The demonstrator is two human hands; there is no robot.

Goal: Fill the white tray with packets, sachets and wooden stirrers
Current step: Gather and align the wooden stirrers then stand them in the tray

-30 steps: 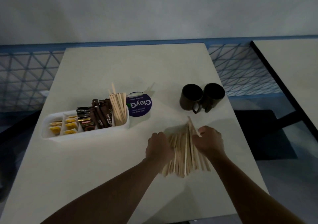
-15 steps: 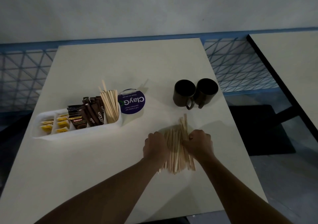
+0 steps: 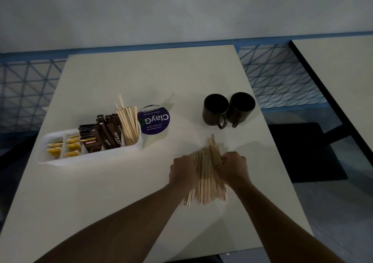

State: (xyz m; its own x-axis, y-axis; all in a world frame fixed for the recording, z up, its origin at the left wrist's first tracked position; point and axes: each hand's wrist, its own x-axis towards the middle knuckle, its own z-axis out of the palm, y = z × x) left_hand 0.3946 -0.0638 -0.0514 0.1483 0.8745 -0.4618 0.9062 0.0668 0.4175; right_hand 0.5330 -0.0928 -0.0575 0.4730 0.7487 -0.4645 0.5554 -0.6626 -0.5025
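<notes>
Far left on the surface (image 3: 141, 77): white tray (image 3: 60, 160), long side facing the person. Its compartments, left to right: yellow sachets (image 3: 72, 146) lying flat, brown packets (image 3: 101, 135) standing and leaning back, tray stirrers (image 3: 130, 125) standing tilted at the right end, two poking above the rest. Purple ClayGo tub (image 3: 154, 120) sits just beside that end; can't tell if it touches.

Centre-right, near edge: left hand (image 3: 182, 172), knuckles up, fingers curled against the left side of the loose stirrers (image 3: 205, 174). That pile lies flat on the surface, fanned out toward the person, well apart from the tray. Right hand (image 3: 234, 168) fingers curl over the pile's right side, so the pile is squeezed between both hands.

Beyond the pile: two dark mugs (image 3: 216, 109), side by side, touching, handles toward the person.

Far right: second surface (image 3: 343, 71), separate.
</notes>
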